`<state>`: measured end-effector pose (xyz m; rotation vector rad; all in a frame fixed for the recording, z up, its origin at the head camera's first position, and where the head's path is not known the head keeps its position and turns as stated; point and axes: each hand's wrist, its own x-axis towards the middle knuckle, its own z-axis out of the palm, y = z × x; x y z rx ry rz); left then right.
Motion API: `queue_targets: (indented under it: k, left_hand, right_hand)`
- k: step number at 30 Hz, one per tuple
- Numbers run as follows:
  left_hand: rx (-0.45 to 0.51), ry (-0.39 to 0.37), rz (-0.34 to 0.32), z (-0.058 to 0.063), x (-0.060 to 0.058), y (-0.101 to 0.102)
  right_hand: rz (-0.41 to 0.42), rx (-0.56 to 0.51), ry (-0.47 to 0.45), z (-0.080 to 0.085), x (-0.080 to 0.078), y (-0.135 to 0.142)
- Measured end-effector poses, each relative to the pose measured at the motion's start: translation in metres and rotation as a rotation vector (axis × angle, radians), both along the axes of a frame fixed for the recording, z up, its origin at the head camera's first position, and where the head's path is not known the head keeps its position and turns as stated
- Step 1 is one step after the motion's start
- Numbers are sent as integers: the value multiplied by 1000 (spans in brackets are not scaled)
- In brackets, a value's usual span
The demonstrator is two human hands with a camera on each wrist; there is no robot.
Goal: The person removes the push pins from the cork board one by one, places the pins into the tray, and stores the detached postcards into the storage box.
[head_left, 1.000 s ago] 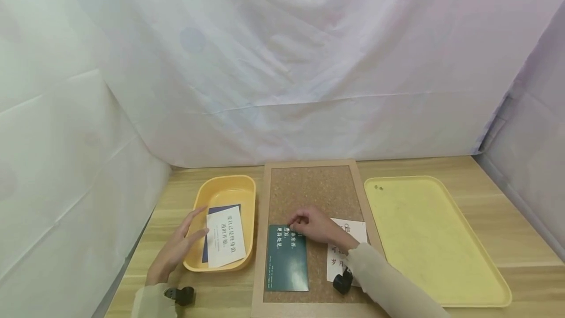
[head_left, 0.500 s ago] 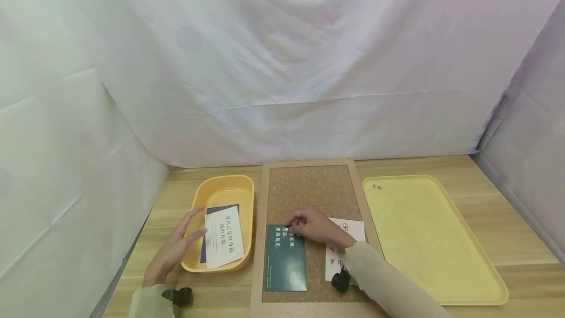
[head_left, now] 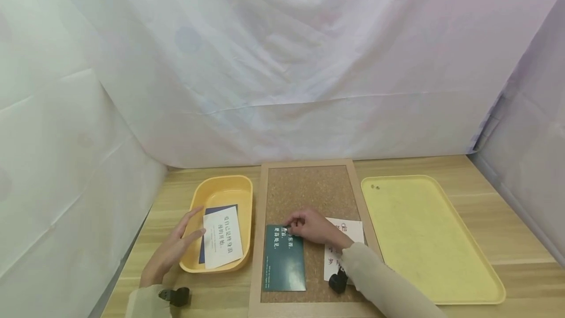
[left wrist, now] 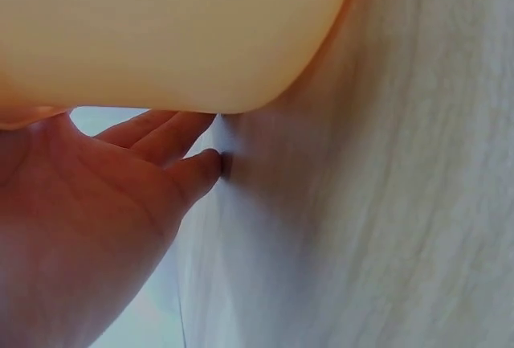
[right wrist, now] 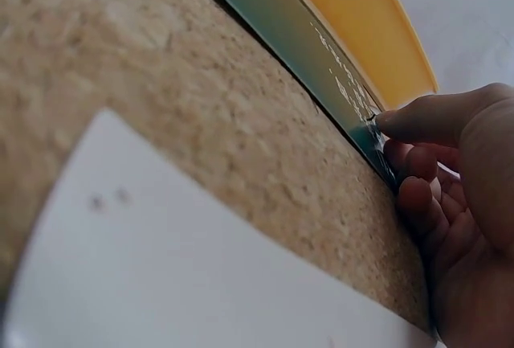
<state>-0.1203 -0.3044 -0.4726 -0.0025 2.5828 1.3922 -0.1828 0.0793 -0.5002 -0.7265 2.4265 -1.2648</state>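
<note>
My right hand (head_left: pixel 311 226) is at the top edge of a dark green card (head_left: pixel 284 264) that lies on a framed corkboard (head_left: pixel 315 185). Thumb and fingertips pinch a small shiny thumbtack (right wrist: pixel 372 121) against the card; the fingers partly cover it. A white card (head_left: pixel 331 259) lies to the right under my right wrist, with a silvery tack (head_left: pixel 344 225) near its top. My left hand (head_left: pixel 169 251) rests at the left side of a yellow-orange bin (head_left: pixel 250 220), fingers extended along its rim. In the left wrist view the bin wall hides part of those fingers.
Inside the bin, a white printed card (head_left: pixel 222 239) overlaps a dark blue card (head_left: pixel 202 251). Right of the corkboard stands a flat yellow tray (head_left: pixel 432 239) with small tacks (head_left: pixel 374 187) in its far left corner. White cloth (head_left: pixel 287 63) hangs behind the wooden table (head_left: pixel 220 298).
The whole head view has shifted slightly. My right hand stays at the green card's top edge, and the left hand keeps its place beside the bin.
</note>
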Motion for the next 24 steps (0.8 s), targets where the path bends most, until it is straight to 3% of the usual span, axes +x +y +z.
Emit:
queue_targets:
  k: [9, 18, 24]
  left_hand:
    - [-138, 66, 1, 2, -1, 1]
    - [-191, 274, -15, 15, 0, 8]
    - [-250, 321, 4, 25, -1, 12]
  right_hand:
    - [4, -3, 5, 2, 1, 0]
    - [7, -15, 22, 0, 0, 0]
    - [15, -26, 38, -1, 0, 0]
